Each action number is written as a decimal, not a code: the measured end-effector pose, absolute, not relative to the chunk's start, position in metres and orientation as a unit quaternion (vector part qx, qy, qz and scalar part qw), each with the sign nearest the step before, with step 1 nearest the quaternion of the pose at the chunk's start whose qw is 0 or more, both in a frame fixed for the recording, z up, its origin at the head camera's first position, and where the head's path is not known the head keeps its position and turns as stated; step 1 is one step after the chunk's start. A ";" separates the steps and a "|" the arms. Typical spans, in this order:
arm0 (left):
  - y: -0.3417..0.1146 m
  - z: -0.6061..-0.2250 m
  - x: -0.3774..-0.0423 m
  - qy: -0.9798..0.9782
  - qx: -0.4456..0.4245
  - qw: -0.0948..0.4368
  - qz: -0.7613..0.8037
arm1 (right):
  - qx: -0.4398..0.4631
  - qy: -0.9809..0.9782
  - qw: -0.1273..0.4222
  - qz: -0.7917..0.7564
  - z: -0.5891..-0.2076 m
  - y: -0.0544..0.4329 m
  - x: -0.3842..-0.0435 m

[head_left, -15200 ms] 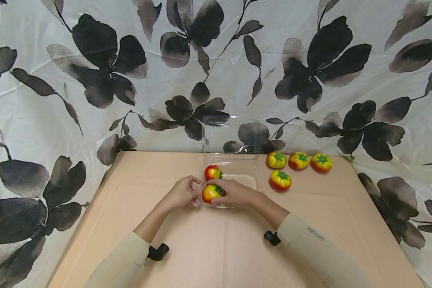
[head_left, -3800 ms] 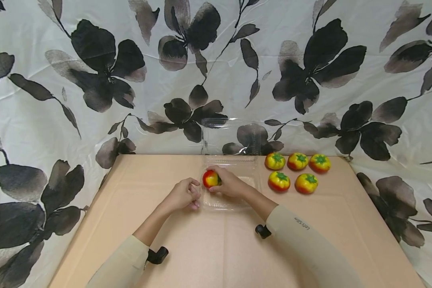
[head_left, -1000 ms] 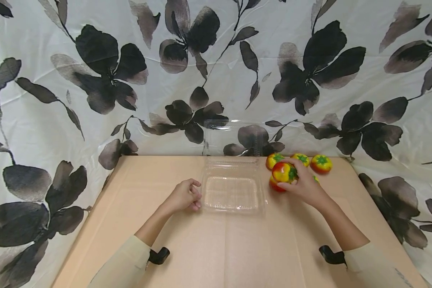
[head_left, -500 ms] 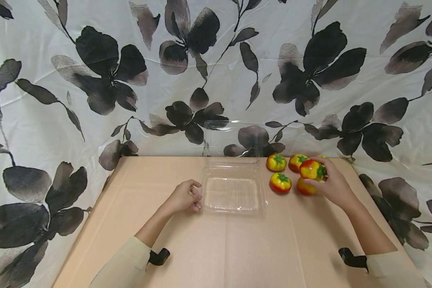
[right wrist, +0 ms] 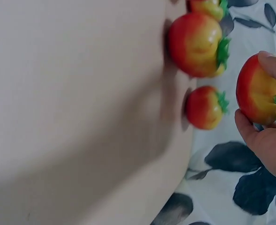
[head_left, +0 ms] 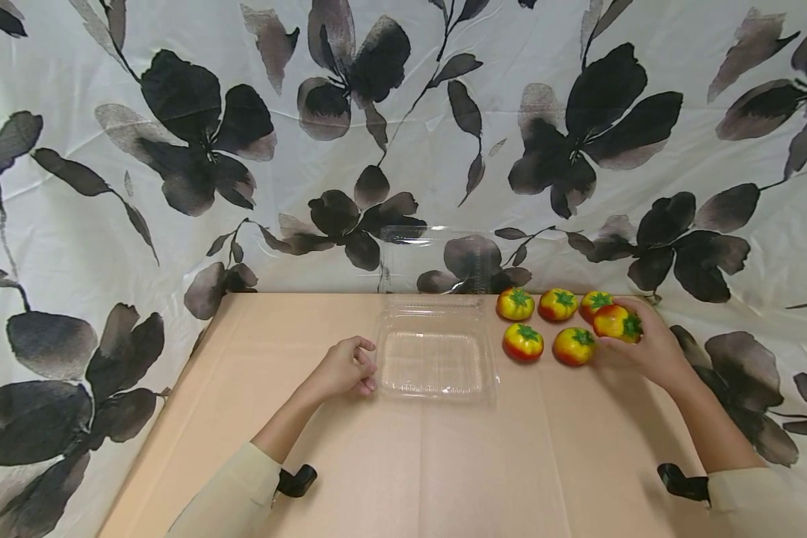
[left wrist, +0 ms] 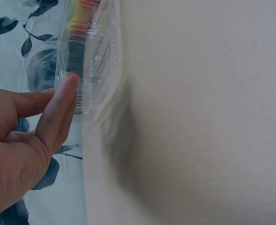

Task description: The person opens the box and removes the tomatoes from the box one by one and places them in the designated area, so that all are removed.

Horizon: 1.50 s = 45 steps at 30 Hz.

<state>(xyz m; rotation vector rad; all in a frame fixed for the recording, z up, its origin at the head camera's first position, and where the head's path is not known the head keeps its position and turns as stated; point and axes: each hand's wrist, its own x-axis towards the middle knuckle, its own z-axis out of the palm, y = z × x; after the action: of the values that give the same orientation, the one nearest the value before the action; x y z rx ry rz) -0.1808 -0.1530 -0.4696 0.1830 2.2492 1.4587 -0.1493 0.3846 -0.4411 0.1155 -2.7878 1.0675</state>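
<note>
My right hand grips a red-and-yellow persimmon with a green calyx, held off the table at the right end of two rows of similar fruit. The right wrist view shows thumb and fingers around this persimmon, apart from those on the table. My left hand rests beside the left edge of a clear plastic clamshell box, its lid raised against the cloth. Left wrist view: the fingertips are at the box's rim, fingers fairly straight; whether they press on it is hard to tell.
Three persimmons stand in the back row, including one at the far right; two in front, at left and right. A tan table lies beneath, a floral cloth behind it.
Earlier, persimmons sat in the box; my right hand has lifted them out onto the right side. Over the last second it has carried one persimmon further right. My left hand has stayed put.
</note>
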 end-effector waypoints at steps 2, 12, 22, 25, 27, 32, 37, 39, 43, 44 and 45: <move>-0.153 -0.470 -0.181 0.815 0.067 0.225 0.529 | 0.038 -0.931 0.075 0.355 -0.445 0.390 -0.149; -0.153 -0.469 -0.181 0.818 0.066 0.223 0.526 | -0.005 -0.938 0.027 0.345 -0.462 0.411 -0.152; -0.153 -0.469 -0.180 0.816 0.066 0.226 0.528 | -0.043 -0.949 -0.023 0.313 -0.475 0.419 -0.154; -0.153 -0.469 -0.180 0.815 0.066 0.226 0.529 | -0.048 -0.950 -0.042 0.304 -0.476 0.421 -0.156; -0.153 -0.469 -0.180 0.815 0.066 0.226 0.529 | -0.054 -0.952 -0.054 0.296 -0.476 0.423 -0.157; -0.152 -0.468 -0.180 0.815 0.059 0.226 0.530 | -0.063 -0.955 -0.077 0.279 -0.478 0.427 -0.160; -0.153 -0.469 -0.180 0.814 0.061 0.228 0.531 | -0.070 -0.955 -0.095 0.271 -0.481 0.428 -0.161; -0.153 -0.470 -0.181 0.814 0.063 0.228 0.531 | -0.073 -0.953 -0.101 0.276 -0.483 0.428 -0.161; -0.153 -0.471 -0.181 0.813 0.064 0.227 0.532 | -0.084 -0.947 -0.106 0.292 -0.486 0.428 -0.161; -0.153 -0.471 -0.182 0.813 0.064 0.226 0.532 | -0.086 -0.946 -0.105 0.294 -0.487 0.427 -0.161; -0.153 -0.471 -0.182 0.813 0.064 0.225 0.533 | -0.087 -0.945 -0.103 0.297 -0.488 0.427 -0.161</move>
<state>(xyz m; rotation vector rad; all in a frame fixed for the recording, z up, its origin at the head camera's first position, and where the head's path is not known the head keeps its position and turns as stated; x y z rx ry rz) -0.1818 -0.1529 -0.4711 0.1755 2.2425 1.4695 -0.1608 0.4274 -0.4883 -0.2915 -3.1830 0.9992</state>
